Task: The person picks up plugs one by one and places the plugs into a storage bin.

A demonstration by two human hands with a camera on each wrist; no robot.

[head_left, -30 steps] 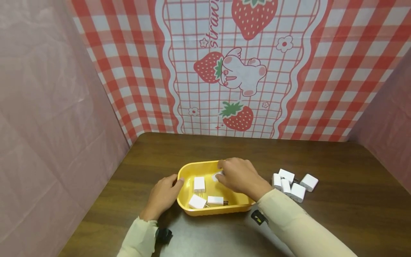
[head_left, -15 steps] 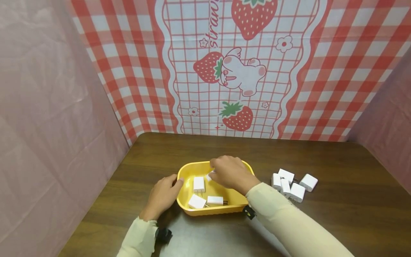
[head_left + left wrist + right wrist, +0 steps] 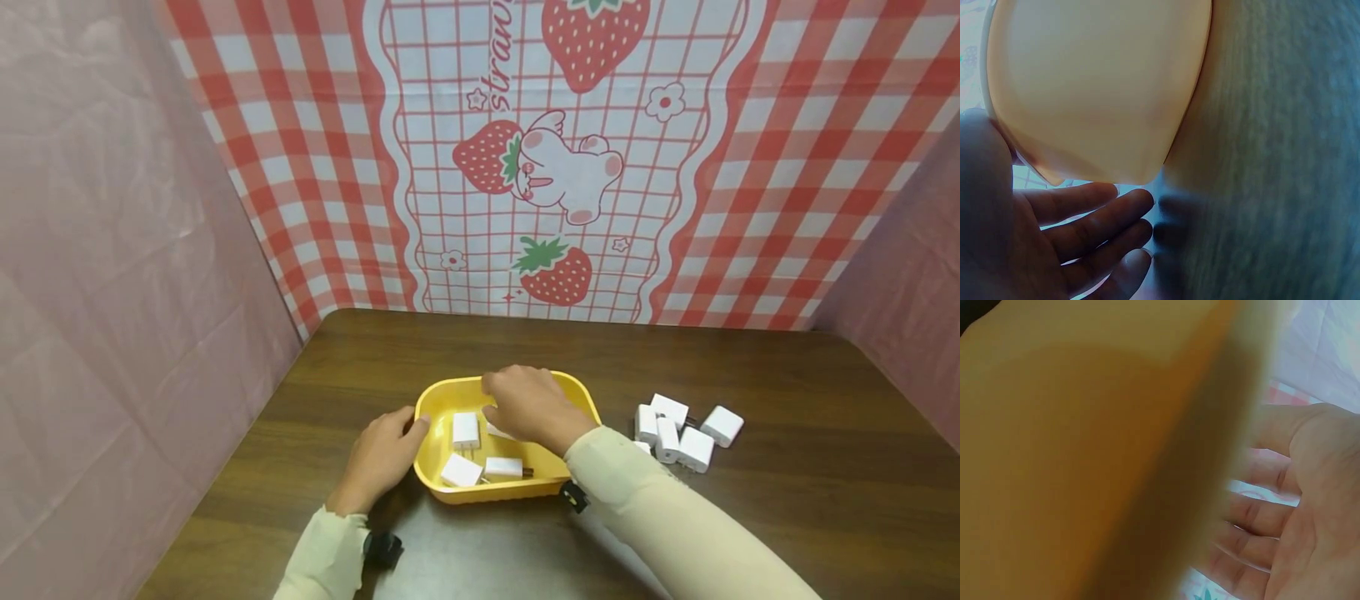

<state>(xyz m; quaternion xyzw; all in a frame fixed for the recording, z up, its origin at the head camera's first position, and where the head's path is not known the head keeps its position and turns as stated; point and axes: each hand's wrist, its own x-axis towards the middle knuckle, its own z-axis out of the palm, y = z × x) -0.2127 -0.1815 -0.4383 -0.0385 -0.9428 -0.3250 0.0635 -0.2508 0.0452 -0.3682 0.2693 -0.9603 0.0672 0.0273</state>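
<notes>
left hand [image 3: 381,457] pretty relaxed, thumb on left rim of yellow tray [image 3: 517,493] | right hand [image 3: 528,404] inside over a charger [image 3: 497,431], can't tell if gripped | three chargers [image 3: 461,471] toward front-left corner | charger pile [image 3: 697,451] on table [image 3: 367,354] past right edge

The tray [image 3: 498,495] is yellow, the chargers [image 3: 465,430] white, the sleeves [image 3: 667,508] cream, the counter [image 3: 367,354] wood-grained brown, the backdrop [image 3: 322,125] red-and-white checked with strawberries.

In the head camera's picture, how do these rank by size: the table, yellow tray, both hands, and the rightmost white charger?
Largest to smallest, as they look there:
1. Table
2. Yellow tray
3. Left hand and right hand: too alike to rank
4. Rightmost white charger
</notes>
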